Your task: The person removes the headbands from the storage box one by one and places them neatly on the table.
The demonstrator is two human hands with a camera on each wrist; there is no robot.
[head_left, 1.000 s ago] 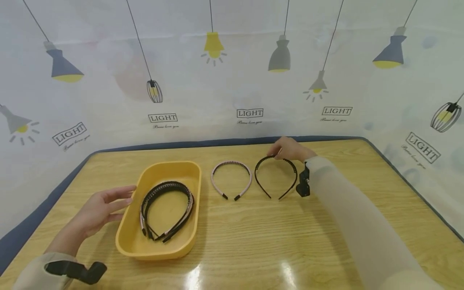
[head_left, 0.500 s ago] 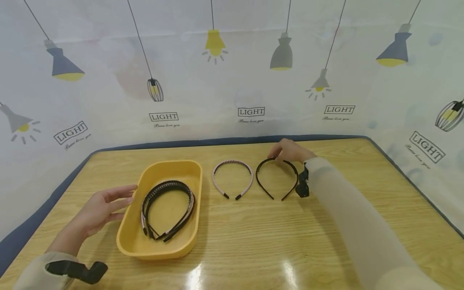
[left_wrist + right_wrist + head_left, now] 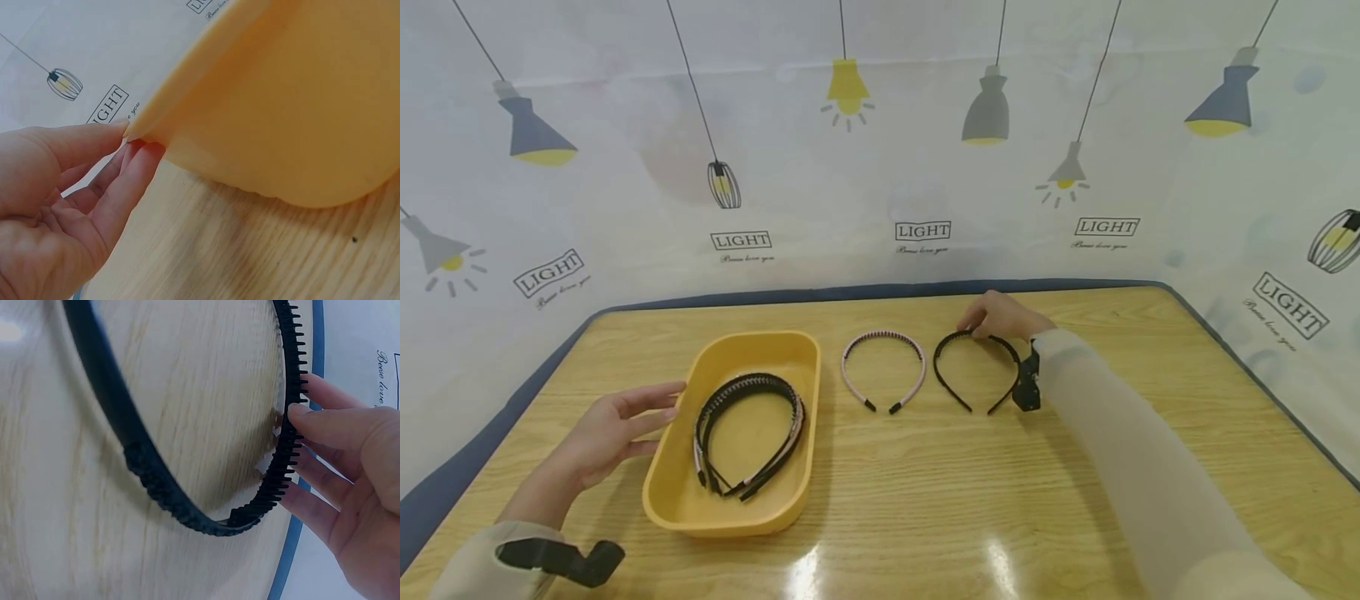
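Head view showed the right hand (image 3: 1003,317), right of centre, pinching a black headband (image 3: 936,360) beside a pink headband (image 3: 883,335); at lower left, the left hand (image 3: 606,433) pinched a yellow tray's (image 3: 767,354) rim.

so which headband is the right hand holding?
The black headband outside the yellow tray, pinched by the right hand. The nearby pink headband lies untouched; the others are in the tray.

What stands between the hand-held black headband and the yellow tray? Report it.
The pink headband lies on the table between the black headband, pinched in the right hand, and the yellow tray. The tray's raised side wall stands there too.
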